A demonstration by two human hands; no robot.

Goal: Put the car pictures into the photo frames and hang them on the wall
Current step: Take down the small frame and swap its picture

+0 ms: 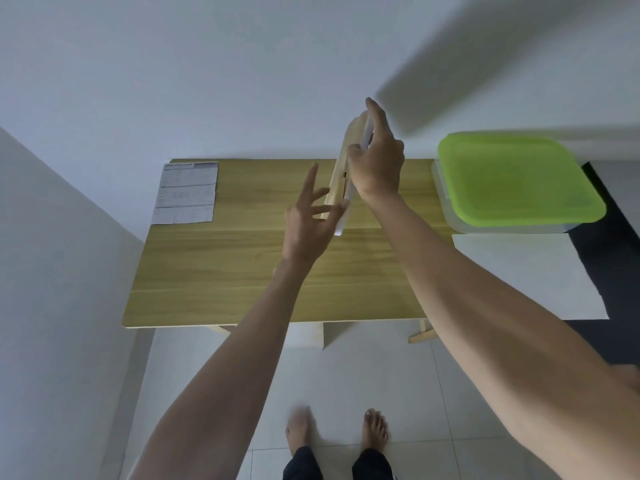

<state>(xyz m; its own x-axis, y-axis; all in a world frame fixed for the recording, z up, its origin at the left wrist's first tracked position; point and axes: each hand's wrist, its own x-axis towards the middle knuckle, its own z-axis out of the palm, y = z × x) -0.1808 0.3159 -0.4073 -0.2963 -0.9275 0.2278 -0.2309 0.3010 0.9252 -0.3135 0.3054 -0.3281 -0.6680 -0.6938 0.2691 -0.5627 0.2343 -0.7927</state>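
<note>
In the head view, a photo frame (341, 174) with a pale wooden back and a white edge is held edge-on in front of the white wall (207, 81), above the far side of a wooden table (225, 271). It is gripped near its upper part by the right hand (377, 161), whose fingers are curled round its edge with the index finger stretched up along it. The left hand (308, 220) is spread wide with straight fingers, and its fingertips are seen at the lower end of the frame; whether they touch it cannot be told. A printed specification sheet (187, 194) lies at the table's far left corner. A clear container with a green lid (516, 178) stands at the right, with a white sheet (526, 275) just in front of it. Bare feet (374, 429) are seen on the tiled floor (346, 375) below.
</note>
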